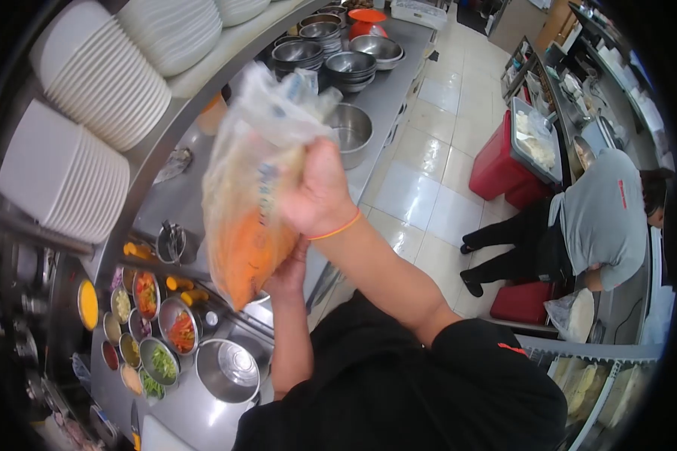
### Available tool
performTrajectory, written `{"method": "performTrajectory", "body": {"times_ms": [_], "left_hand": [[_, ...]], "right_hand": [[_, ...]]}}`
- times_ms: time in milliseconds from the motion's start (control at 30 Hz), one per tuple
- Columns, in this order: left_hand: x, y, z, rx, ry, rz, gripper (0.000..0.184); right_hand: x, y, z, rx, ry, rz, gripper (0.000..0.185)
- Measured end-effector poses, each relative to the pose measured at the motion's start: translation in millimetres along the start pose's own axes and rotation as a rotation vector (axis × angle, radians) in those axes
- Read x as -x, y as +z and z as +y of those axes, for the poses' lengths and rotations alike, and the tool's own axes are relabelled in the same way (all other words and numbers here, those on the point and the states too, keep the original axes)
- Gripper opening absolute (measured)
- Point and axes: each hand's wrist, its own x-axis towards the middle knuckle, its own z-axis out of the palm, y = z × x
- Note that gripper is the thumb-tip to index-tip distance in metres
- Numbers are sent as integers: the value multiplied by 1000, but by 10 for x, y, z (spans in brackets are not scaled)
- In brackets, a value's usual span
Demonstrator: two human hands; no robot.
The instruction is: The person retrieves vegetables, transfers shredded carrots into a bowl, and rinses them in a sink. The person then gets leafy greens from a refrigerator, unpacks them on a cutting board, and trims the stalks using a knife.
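Note:
A clear plastic bag [252, 188] with something orange in its lower part is held up over the steel counter. The upper hand, with an orange band at its wrist, is my right hand [320, 192], its fingers wrapped round the bag's side. Lower down, my left hand [289, 270] is against the bag's underside, partly hidden behind it; its fingers cannot be made out. Below the bag are an empty steel pot [228, 370] and bowls of cut vegetables, among them a bowl of red and orange strips [180, 328].
Stacked white plates [101, 75] stand on the upper left shelf. Steel bowls [350, 68] line the counter's far end. A knife [135, 425] lies at the lower left. Across the tiled aisle, a co-worker [598, 214] bends beside red bins [496, 161].

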Motion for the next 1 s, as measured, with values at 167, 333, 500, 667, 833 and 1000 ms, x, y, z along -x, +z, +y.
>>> {"method": "performTrajectory", "body": {"times_ms": [167,333,500,667,833,1000], "left_hand": [[-670,-229,64,-278,254,133,69],[-1352,-348,-78,-631,226,14,72],[-1855,-244,-422,-1003,241,326,68],[-2235,-254,-780,-1045,273,465,51],[-2476,-345,-1071,-1178,411,611,50],[-2634,-255,-1407,-1361,575,708,53]], "right_hand": [[-535,-1048,-1033,51,71,184,34],[-1093,-2131,-1371,201,282,546,42],[-910,-1689,-1674,334,483,808,61],[-676,-1552,-2403,649,957,455,70],[-854,-1717,-2498,1334,446,44,61],[-1052,-1598,-2424,1580,-310,-332,53]]}}
